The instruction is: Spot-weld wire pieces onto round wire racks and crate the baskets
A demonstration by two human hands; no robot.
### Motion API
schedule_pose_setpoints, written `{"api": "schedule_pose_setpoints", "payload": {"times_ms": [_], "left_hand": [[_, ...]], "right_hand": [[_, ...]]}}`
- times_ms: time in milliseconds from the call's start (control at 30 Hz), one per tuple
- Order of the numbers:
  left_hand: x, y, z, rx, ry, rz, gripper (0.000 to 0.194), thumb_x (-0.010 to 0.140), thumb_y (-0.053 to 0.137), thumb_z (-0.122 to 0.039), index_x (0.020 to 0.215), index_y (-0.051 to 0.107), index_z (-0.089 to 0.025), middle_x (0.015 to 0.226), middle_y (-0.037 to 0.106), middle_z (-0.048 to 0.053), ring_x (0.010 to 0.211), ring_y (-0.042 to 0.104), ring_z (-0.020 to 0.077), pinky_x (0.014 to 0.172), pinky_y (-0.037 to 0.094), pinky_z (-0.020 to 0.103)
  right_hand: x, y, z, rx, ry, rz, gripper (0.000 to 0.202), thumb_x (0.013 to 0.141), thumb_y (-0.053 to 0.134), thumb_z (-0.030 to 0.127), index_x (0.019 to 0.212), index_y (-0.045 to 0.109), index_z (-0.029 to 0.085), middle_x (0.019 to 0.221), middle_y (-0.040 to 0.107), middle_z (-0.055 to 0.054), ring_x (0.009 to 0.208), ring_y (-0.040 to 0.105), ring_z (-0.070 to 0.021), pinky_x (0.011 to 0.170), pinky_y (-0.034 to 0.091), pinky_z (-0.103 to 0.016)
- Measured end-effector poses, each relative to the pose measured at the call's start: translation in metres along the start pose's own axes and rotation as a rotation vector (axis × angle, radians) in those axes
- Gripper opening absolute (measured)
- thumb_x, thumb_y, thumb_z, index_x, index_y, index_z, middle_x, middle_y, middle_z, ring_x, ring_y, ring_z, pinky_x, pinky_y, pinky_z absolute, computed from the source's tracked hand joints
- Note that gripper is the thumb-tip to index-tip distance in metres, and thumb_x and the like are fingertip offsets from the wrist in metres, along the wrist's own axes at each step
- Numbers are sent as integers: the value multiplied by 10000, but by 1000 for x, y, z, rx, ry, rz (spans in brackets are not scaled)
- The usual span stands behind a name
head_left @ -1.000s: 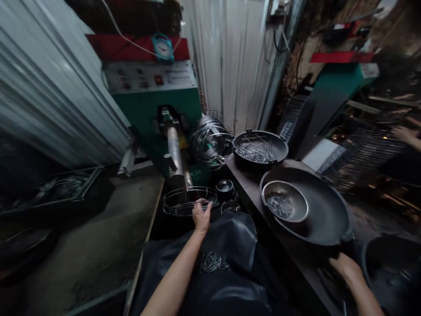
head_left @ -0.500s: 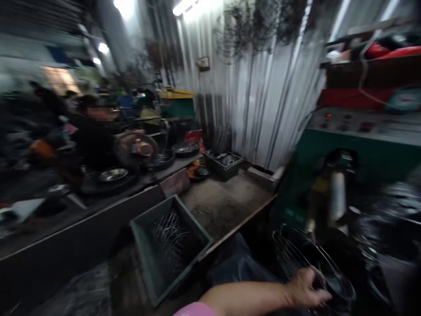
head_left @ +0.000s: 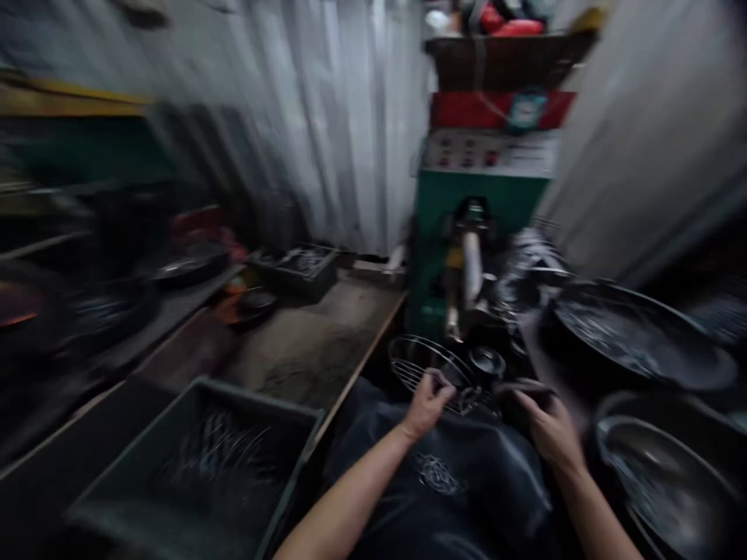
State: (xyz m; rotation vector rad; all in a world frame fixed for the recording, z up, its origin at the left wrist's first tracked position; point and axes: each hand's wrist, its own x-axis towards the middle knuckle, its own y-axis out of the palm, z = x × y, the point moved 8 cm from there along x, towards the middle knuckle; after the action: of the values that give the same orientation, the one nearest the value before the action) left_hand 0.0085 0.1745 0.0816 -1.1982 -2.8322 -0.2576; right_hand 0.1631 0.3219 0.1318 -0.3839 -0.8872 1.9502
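Note:
My left hand [head_left: 429, 404] is closed on the near rim of a round wire rack [head_left: 409, 372], which tilts above my lap. My right hand [head_left: 552, 428] is to the right of it, fingers curled around something dark that blurs into the shadow. Between and beyond the hands sits a small round metal piece [head_left: 487, 362]. A green machine [head_left: 483, 187] with a pale cylindrical arm [head_left: 471, 268] stands just past the rack. Dark cloth [head_left: 432, 505] covers my lap, with a small coil of wire [head_left: 439, 474] on it.
At my left is a green bin [head_left: 198, 393] holding thin bent wires [head_left: 225, 443]. Large dark pans [head_left: 636, 292] with shiny metal parts stand at my right. A wooden-edged bench [head_left: 309, 319] carries another bin [head_left: 297, 272]. A corrugated metal wall [head_left: 350, 117] rises behind.
The view has swung right toward the machine. The rack, in my left hand, now appears in front of my lap. My right hand has come into view.

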Motion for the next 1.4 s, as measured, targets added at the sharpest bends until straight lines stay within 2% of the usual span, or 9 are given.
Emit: {"api": "schedule_pose_setpoints", "payload": {"times_ms": [100, 200, 300, 533, 667, 833, 1000, 1100, 1400], "left_hand": [[4, 11, 8, -96, -23, 48, 234, 746, 575, -310, 881, 415, -204, 763, 544, -14, 735, 539, 120, 775, 420, 296], [2, 21, 13, -120, -53, 60, 254, 746, 586, -321, 893, 413, -207, 786, 551, -13, 742, 545, 116, 761, 423, 279], [0, 25, 13, -84, -53, 37, 265, 743, 600, -323, 901, 425, -203, 800, 545, -9, 736, 544, 112, 737, 424, 260], [3, 29, 20, -52, -32, 2, 259, 742, 611, -349, 885, 448, -207, 809, 556, 3, 736, 547, 119, 725, 429, 259], [9, 28, 26, 3, -1, -16, 254, 728, 633, -354, 873, 496, -198, 871, 583, 35, 812, 562, 145, 765, 425, 281], [18, 24, 33, -3, -50, -76, 292, 710, 653, -369, 885, 510, -183, 831, 596, 35, 784, 573, 150, 757, 430, 289], [23, 19, 30, 24, -34, -98, 279, 712, 643, -373, 864, 505, -183, 813, 596, 31, 781, 577, 152, 760, 428, 289], [23, 19, 29, 77, -23, -75, 252, 734, 616, -373, 861, 507, -184, 812, 597, 31, 770, 580, 154, 745, 430, 288], [33, 24, 20, 295, 27, -70, 232, 754, 569, -401, 869, 525, -204, 872, 634, 52, 848, 594, 195, 790, 423, 333]], "right_hand": [[-2, 0, 16, 512, -63, 39, 371, 684, 642, 490, 863, 626, 165, 860, 670, -81, 842, 620, -236, 787, 489, -374], [11, 12, 36, 685, -135, 70, 324, 646, 682, 435, 812, 614, 166, 786, 652, -41, 781, 602, -195, 772, 471, -336], [14, 28, 42, 761, -143, 157, 271, 648, 698, 365, 801, 594, 168, 754, 624, -16, 733, 578, -167, 724, 462, -299], [18, 37, 30, 768, -142, 155, 209, 637, 708, 315, 744, 594, 176, 722, 597, 5, 710, 541, -153, 697, 435, -280], [27, 41, 25, 771, -102, 90, 182, 640, 695, 301, 701, 578, 175, 695, 586, 6, 686, 534, -154, 684, 434, -282], [31, 42, 36, 678, -187, 50, 159, 668, 665, 295, 718, 570, 179, 688, 572, 8, 674, 524, -153, 663, 421, -275], [31, 37, 48, 658, -296, 82, 157, 724, 624, 324, 776, 576, 184, 749, 593, -13, 721, 544, -164, 694, 429, -284], [31, 38, 48, 631, -322, 101, 168, 708, 646, 323, 786, 583, 187, 779, 596, -17, 746, 548, -169, 703, 430, -285], [49, 39, 41, 666, -243, 52, 198, 685, 661, 349, 736, 565, 183, 695, 566, 7, 684, 527, -159, 657, 424, -271]]}}
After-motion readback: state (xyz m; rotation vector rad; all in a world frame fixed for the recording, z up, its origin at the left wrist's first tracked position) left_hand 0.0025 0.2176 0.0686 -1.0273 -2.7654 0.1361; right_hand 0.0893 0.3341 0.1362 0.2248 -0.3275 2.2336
